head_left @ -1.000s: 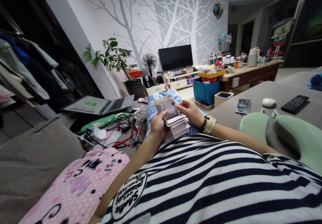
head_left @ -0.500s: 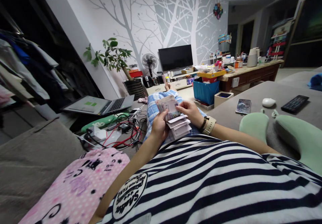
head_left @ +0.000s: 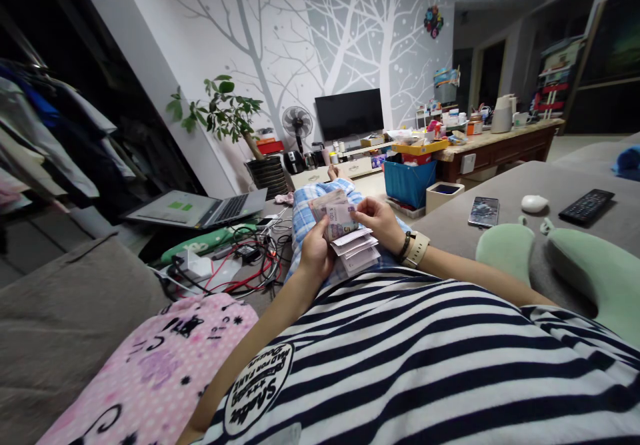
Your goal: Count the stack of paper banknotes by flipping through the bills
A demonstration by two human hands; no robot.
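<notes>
Held above lap, just in front of striped shirt (head_left: 400,338): stack of notes (head_left: 339,216), tilted, printed face up, figure 5 legible on top one. Spread somewhat at far edge.

Left hand (head_left: 316,251): closed on left edge of notes, thumb laid on upper face, other fingers mostly hidden.

Right hand (head_left: 381,223): pinching right edge of top note with fingertips, remaining fingers curled in. Thumb placement not clear.

Below notes, toward shirt: pale slips (head_left: 357,250), layered and staggered. Unclear if folded ends of same notes or separate sheets.

On right wrist: watch (head_left: 417,249) with pale strap, dark bracelet (head_left: 405,243) just beside it.

Under both hands: blue checked trousers (head_left: 303,205).

At left: open laptop (head_left: 227,211), tangle of cables (head_left: 263,265) nearer, pink blanket (head_left: 165,365) nearest.

At right, on grey sofa (head_left: 450,228): phone (head_left: 483,211) lying flat, small white object (head_left: 534,203) near it, remote (head_left: 586,205) farther right, green cushion (head_left: 505,248) nearer.

Beyond feet (head_left: 337,173): TV (head_left: 349,113), fan (head_left: 297,123), plant (head_left: 235,115); blue bin (head_left: 410,183) to right, near table (head_left: 500,154).
</notes>
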